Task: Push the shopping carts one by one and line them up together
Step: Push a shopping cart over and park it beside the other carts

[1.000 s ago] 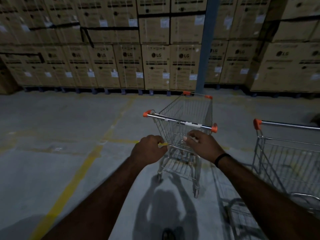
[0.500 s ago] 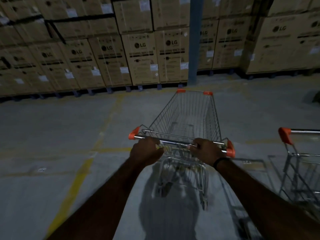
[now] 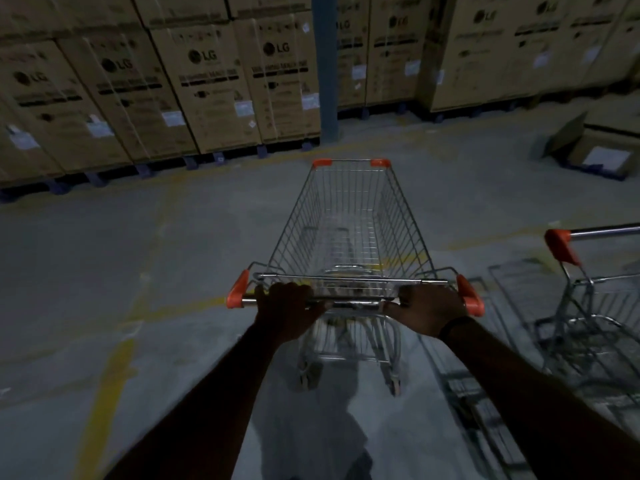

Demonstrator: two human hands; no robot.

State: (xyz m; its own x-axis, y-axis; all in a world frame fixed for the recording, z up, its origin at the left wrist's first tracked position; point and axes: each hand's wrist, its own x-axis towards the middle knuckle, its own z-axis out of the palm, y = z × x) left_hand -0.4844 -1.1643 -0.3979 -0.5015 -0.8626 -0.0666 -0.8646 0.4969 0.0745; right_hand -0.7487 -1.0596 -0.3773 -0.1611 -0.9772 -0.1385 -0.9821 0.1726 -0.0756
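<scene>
Our left hand (image 3: pixel 287 311) wraps the cart's (image 3: pixel 349 230) handle (image 3: pixel 356 301) near its left orange end cap; our right hand (image 3: pixel 427 308) grips the same bar near the right cap, a dark band on that wrist. The cart stands straight ahead of us on the grey floor (image 3: pixel 104 254), nose toward stacked cartons (image 3: pixel 207 81) and a blue post (image 3: pixel 323 64). Its wire basket is bare metal, empty, with orange corner pieces at the front. To the right, a second cart (image 3: pixel 595 306) stands apart, only partly in view.
</scene>
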